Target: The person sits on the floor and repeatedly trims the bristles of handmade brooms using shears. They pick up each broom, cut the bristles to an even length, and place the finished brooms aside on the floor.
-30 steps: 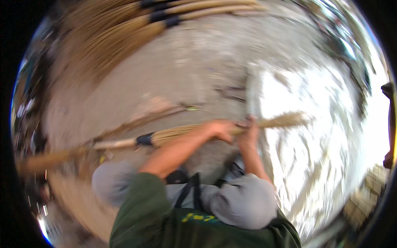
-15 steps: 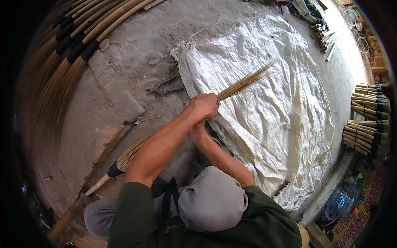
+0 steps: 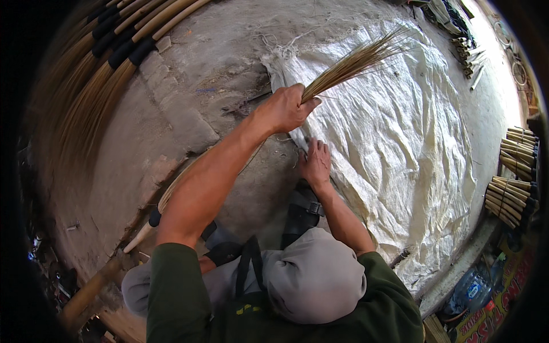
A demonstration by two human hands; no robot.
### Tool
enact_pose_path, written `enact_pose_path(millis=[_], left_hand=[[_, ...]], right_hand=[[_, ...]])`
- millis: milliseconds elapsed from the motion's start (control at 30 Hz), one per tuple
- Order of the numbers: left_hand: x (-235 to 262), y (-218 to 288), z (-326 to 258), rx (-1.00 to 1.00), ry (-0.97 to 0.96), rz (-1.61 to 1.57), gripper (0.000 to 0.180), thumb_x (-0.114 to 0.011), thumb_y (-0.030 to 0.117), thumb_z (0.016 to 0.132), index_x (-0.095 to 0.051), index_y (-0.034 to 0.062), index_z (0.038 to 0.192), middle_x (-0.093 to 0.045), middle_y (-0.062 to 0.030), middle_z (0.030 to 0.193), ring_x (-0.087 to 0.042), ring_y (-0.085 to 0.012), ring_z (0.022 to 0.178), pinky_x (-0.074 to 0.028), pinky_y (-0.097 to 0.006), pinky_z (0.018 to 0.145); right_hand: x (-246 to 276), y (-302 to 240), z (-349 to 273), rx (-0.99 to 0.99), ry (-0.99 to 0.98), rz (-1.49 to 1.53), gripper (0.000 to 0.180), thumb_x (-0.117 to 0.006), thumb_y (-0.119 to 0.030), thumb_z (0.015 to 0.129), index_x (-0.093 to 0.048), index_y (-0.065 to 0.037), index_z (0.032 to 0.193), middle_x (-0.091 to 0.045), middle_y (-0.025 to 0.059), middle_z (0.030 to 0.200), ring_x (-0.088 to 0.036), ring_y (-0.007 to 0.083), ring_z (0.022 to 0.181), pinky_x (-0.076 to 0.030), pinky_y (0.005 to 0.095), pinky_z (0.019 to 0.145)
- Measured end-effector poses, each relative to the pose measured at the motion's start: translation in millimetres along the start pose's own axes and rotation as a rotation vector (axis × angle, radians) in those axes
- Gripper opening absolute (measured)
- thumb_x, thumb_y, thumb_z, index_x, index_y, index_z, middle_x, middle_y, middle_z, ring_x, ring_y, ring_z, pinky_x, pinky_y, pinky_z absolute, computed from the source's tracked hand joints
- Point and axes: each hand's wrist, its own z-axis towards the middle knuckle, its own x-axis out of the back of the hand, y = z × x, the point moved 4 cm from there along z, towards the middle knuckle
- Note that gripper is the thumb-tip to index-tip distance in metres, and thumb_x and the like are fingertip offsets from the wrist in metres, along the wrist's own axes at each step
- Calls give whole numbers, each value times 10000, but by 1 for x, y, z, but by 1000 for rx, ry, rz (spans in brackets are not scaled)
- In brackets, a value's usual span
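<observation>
My left hand [image 3: 289, 110] is closed around a bundle of thin tan broom bristles [image 3: 349, 64], whose loose tips fan out up and to the right over a white woven sheet [image 3: 394, 137]. Below it, at the sheet's left edge, my right hand [image 3: 316, 163] has its fingers apart and appears to hold nothing. A broom with a pale wooden handle [image 3: 137, 238] and a black collar [image 3: 154, 218] lies at lower left, its bristles passing under my left forearm. I cannot tell whether the gripped bristles belong to that broom.
Finished brooms [image 3: 108, 68] with black collars lie together at upper left. Bundles of wooden handles [image 3: 512, 197] stand at the right, above a large clear-blue water bottle [image 3: 470, 291]. A thick wooden pole [image 3: 91, 294] lies at lower left. More short poles [image 3: 464, 60] sit at upper right.
My hands were together and crossed; now they are apart. The left has moved up with the bristles, showing more of them, and the right has opened at the sheet's edge.
</observation>
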Motion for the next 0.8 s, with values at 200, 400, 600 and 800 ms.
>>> enact_pose_path(millis=[200, 400, 600, 800], left_hand=[[3, 29, -17, -9, 36, 36, 691, -575, 592, 986, -585, -95, 1050, -680, -339, 925, -699, -441, 898, -541, -478, 804], [-39, 38, -40, -15, -1, 11, 688, -426, 562, 1022, -543, -114, 1075, -683, -351, 878, -699, -495, 841, -570, -545, 769], [-21, 48, -45, 9, 8, 0, 559, -411, 477, 1063, -502, -75, 1058, -676, -367, 903, -683, -517, 874, -543, -573, 790], [10, 75, -58, -46, 28, 22, 561, -415, 495, 1073, -476, -61, 1036, -664, -351, 833, -663, -541, 831, -510, -594, 733]], right_hand=[[-44, -58, -47, 214, -665, 31, 417, -681, -242, 862, -588, -90, 1239, -646, 163, 1202, -598, 373, 1175, -433, 518, 1028], [-56, -133, 57, 788, -228, 185, 652, -658, -222, 865, -465, -72, 1468, -531, 174, 1384, -448, 379, 1375, -333, 532, 1152], [-85, -142, 115, 539, -165, -345, 463, -630, -174, 859, -604, -49, 1304, -583, 161, 1291, -506, 339, 1291, -307, 543, 1154], [-82, -156, 120, 564, -277, -369, 521, -682, -251, 830, -582, -15, 1284, -610, 164, 1237, -546, 323, 1210, -330, 566, 1082]])
